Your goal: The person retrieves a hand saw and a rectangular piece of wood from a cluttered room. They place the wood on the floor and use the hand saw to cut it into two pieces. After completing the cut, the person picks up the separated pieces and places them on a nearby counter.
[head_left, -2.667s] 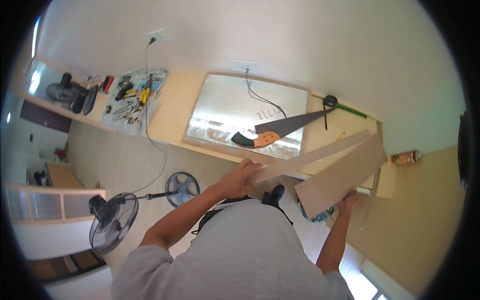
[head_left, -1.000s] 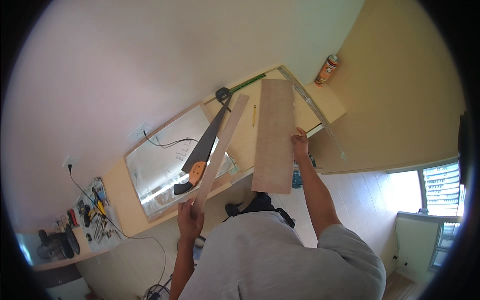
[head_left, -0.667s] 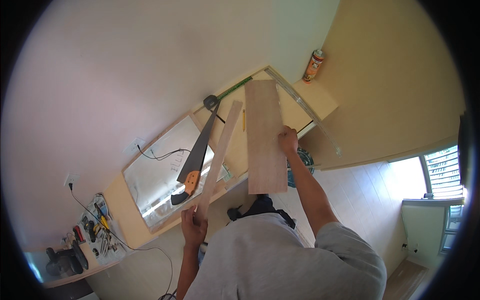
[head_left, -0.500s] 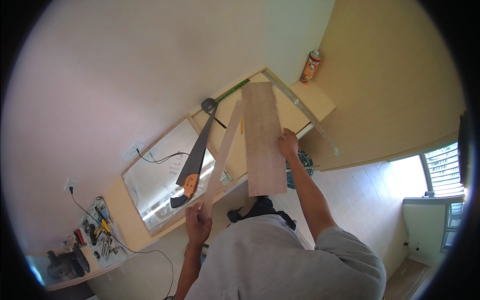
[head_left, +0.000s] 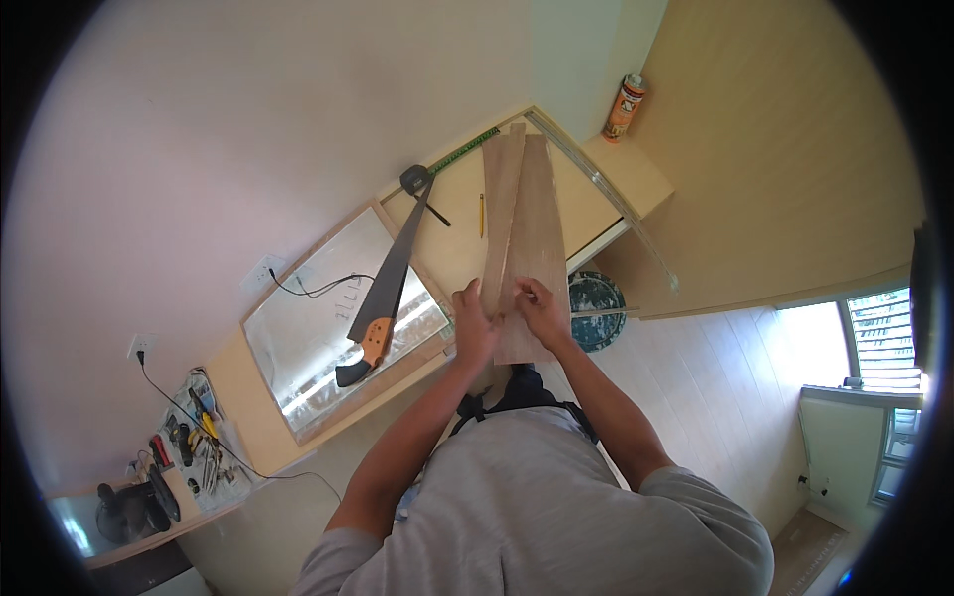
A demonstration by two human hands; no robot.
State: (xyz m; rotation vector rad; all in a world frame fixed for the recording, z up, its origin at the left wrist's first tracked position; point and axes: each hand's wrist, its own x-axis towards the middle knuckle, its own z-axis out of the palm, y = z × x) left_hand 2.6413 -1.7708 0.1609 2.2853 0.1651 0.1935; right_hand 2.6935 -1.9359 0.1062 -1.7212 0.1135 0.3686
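Note:
A narrow wooden strip lies lengthwise on top of a wide wooden board. My left hand is closed on the strip near its close end. Over the board, my right hand is just right of the strip, its fingers curled in; what they hold, if anything, is hidden. The board rests on a pale worktop and its near end juts out toward my body. To the left lie a yellow pencil, a black pen and a handsaw with an orange and black handle.
A tape measure has its green tape drawn out along the worktop's back edge. Below the saw is a silvery panel. Tools sit at lower left. An orange canister stands far right, above a dark green round object.
My left hand has swung the strip rightward and up onto the board. My right hand has left the board's right edge and moved inward beside the strip. The board sits slightly farther away.

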